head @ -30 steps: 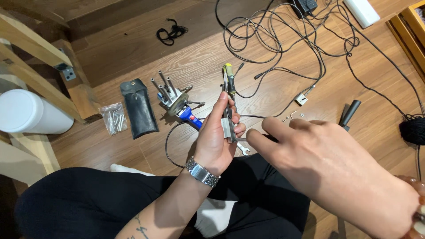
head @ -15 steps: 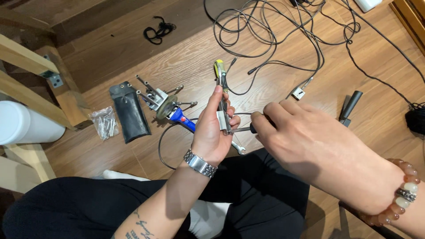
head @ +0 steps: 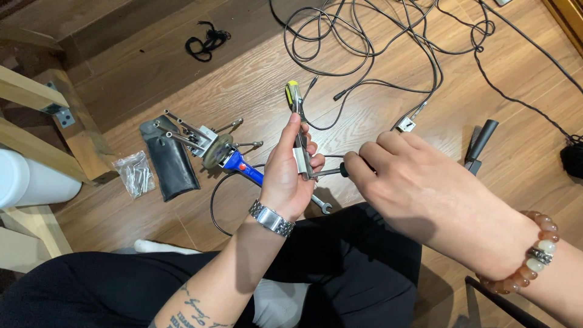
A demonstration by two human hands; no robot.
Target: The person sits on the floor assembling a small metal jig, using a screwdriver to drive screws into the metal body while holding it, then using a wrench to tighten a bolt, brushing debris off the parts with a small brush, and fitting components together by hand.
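Slim metal tool [head: 302, 159] — yellow-black tip, upright in left hand [head: 290, 176], right hand [head: 419, 194] gripping screwdriver [head: 331, 172]

The scene was evenly and fairly brightly lit with warm indoor light. The wooden floor [head: 376, 121] showed a soft sheen but no hard glare. Shadows were soft: a faint one lay under the black cables [head: 364, 54], and a darker one fell across the wrist below the right hand [head: 425, 194]. The left hand [head: 288, 176] and its metal watch [head: 271, 218] were sharp, with small glints on the links. The upper left corner was dimmer. The white cylinder [head: 30, 182] at the left edge looked nearly washed out. Straight lines bent slightly toward the edges.
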